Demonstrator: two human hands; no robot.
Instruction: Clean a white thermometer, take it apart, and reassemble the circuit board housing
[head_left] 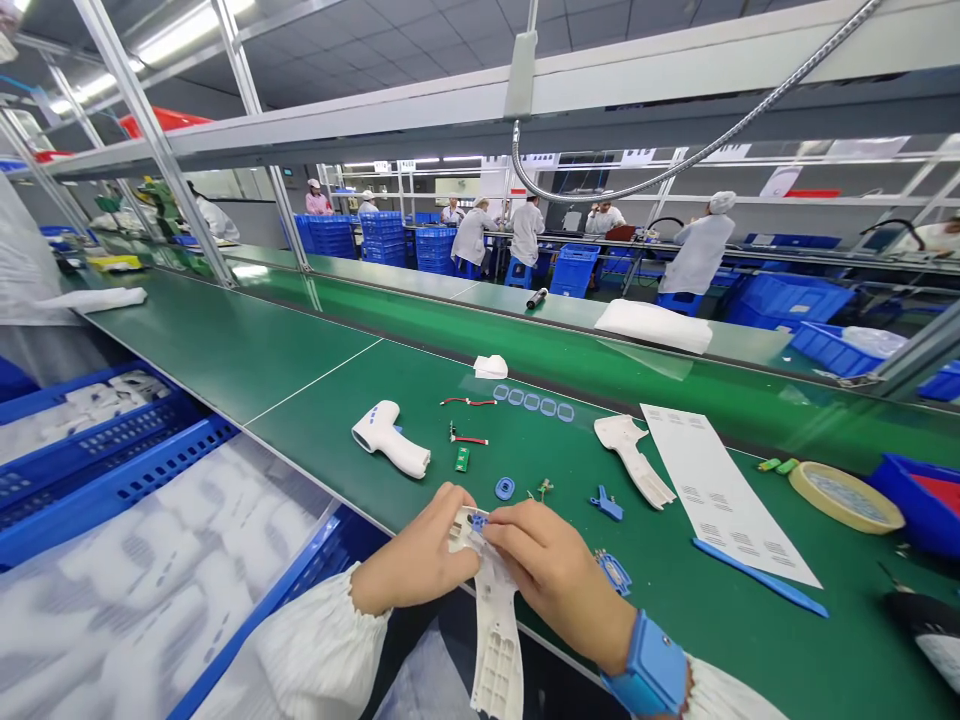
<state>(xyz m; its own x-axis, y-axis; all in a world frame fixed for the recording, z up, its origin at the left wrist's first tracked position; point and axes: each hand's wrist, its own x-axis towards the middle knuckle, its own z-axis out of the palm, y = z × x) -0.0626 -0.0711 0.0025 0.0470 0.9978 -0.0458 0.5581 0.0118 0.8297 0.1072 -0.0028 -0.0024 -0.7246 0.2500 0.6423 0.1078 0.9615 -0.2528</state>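
Note:
Near the table's front edge my left hand (427, 555) is closed around the head of a white plastic housing half (496, 640), its ribbed inner side facing up. My right hand (559, 570) pinches a small blue plastic part (478, 521) at the inside of that head; whether it is seated cannot be told. Just beyond the hands lie a blue oval ring (505, 488), a small green circuit board (462, 459) and a blue trigger-like piece (606, 503). A white gun-shaped housing (391, 438) rests to the left, another housing half (634, 460) to the right.
Blue crates (225, 560) of wrapped white housings stand at the left. On the right are a printed white sheet (727, 490), a blue stick (760, 577), a tape roll (846, 497) and a blue bin (919, 505). Red wires (469, 402) lie mid-table. Co-workers sit across the room.

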